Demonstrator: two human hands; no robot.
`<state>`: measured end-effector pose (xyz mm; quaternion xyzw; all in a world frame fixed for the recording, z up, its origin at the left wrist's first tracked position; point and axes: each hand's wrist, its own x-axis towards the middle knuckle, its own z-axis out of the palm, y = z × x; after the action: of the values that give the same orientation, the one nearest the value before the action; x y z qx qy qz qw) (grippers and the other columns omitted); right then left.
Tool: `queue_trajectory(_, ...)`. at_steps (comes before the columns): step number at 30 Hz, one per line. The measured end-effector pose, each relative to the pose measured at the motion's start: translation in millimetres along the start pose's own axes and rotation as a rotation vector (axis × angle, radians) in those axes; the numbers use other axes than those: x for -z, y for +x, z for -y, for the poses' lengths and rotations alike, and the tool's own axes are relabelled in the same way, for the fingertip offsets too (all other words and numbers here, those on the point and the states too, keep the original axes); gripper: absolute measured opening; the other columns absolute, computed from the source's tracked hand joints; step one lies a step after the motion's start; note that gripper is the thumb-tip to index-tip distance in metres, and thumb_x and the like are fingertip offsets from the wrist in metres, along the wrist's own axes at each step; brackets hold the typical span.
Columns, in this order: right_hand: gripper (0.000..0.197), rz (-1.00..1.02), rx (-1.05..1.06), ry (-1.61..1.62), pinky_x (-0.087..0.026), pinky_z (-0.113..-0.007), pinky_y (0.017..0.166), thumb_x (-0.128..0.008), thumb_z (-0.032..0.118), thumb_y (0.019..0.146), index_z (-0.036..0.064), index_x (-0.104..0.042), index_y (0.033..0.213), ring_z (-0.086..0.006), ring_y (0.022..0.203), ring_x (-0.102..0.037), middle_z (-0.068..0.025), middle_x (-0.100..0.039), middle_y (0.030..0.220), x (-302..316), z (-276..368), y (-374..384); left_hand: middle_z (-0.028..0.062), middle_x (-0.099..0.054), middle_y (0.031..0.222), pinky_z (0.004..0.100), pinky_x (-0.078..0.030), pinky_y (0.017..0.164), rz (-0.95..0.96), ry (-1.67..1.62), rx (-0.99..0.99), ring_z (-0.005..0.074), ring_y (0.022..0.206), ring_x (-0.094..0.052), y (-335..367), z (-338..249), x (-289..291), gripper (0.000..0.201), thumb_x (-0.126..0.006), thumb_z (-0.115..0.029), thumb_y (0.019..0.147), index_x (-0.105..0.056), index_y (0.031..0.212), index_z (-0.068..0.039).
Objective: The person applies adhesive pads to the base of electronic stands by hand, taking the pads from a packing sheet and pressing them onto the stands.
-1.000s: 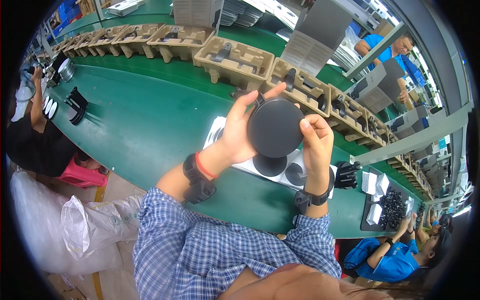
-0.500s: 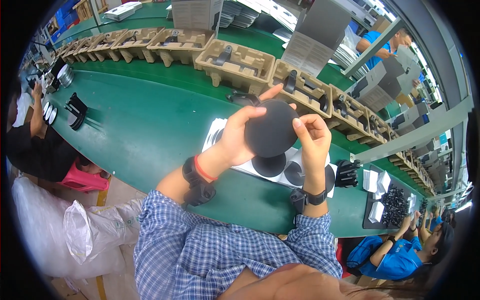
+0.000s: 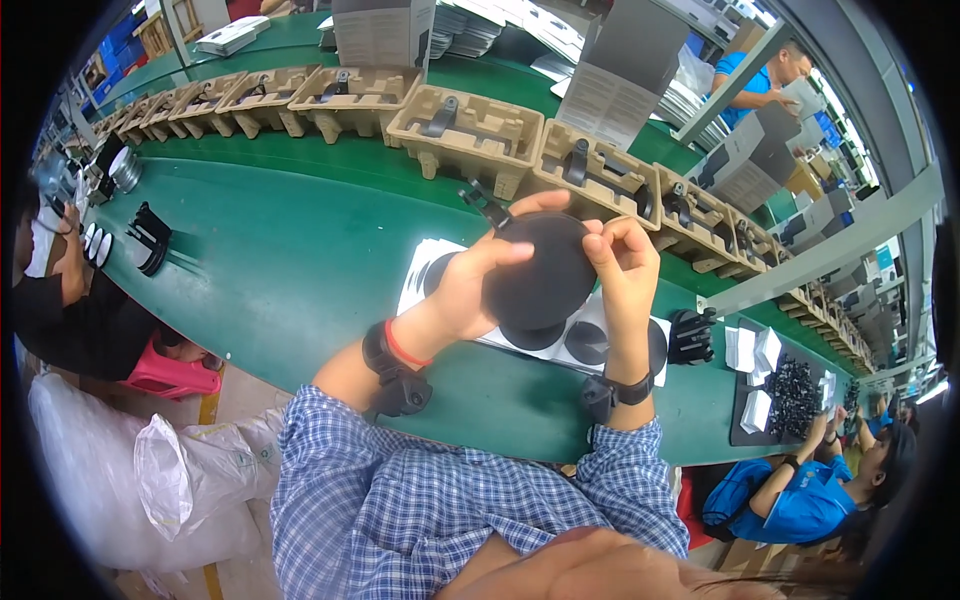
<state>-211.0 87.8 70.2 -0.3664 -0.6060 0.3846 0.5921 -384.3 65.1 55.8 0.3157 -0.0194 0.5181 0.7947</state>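
Open green belt (image 3: 290, 260) left of hands, pulp trays (image 3: 465, 130) blocking beyond, black clips (image 3: 692, 335) right.

We hold a black round disc (image 3: 541, 272) between our left hand (image 3: 478, 285) and right hand (image 3: 622, 268), above the green table (image 3: 280, 260).

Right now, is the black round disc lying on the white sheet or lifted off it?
Lifted off. Both hands, left hand and right hand, hold the black disc up above the white sheet on the green table.

Matt black disc (image 3: 540, 275) — perhaps foam; rough moulded-pulp trays (image 3: 465, 128); smooth green belt (image 3: 290, 250).
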Motion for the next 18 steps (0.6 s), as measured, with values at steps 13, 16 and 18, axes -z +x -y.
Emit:
queue_trajectory(13, 0.045, 0.439, 0.873, -1.280, -0.037, -0.032, 0.045, -0.074, 0.045, 0.069, 0.0105, -0.051, 0.051, -0.0201, 0.048, -0.050, -0.0021, -0.046, 0.051, -35, 27, -6, 0.0017, -0.046, 0.125, 0.0415, -0.037, 0.103, -0.177, 0.144, 0.084, 0.0206, 0.119, -0.046, -14, -23, 19, 0.059, -0.032, -0.050, 0.098, -0.010, 0.150, -0.029)
queue_trajectory(16, 0.046, 0.331, 0.699, -1.376, -0.040, -0.038, 0.042, -0.066, 0.042, 0.081, 0.0084, -0.056, 0.051, -0.0274, 0.044, -0.053, -0.0100, -0.051, 0.048, -37, 31, 17, 0.0099, -0.041, 0.137, 0.0387, -0.041, 0.102, -0.137, 0.499, 0.174, 0.0236, 0.125, -0.045, -39, -48, 31, 0.063, -0.043, -0.036, 0.098, -0.012, 0.150, -0.015)
queue_trajectory(18, 0.061, 0.276, 0.392, -1.282, -0.044, -0.043, 0.046, -0.056, 0.050, 0.086, 0.0011, -0.057, 0.050, -0.0366, 0.047, -0.056, -0.0201, -0.053, 0.050, -38, 23, 50, 0.0199, -0.053, 0.130, 0.0348, -0.049, 0.092, -0.119, 0.770, 0.237, 0.0248, 0.112, -0.057, -54, -60, 45, 0.052, -0.048, -0.030, 0.097, -0.040, 0.137, 0.003)
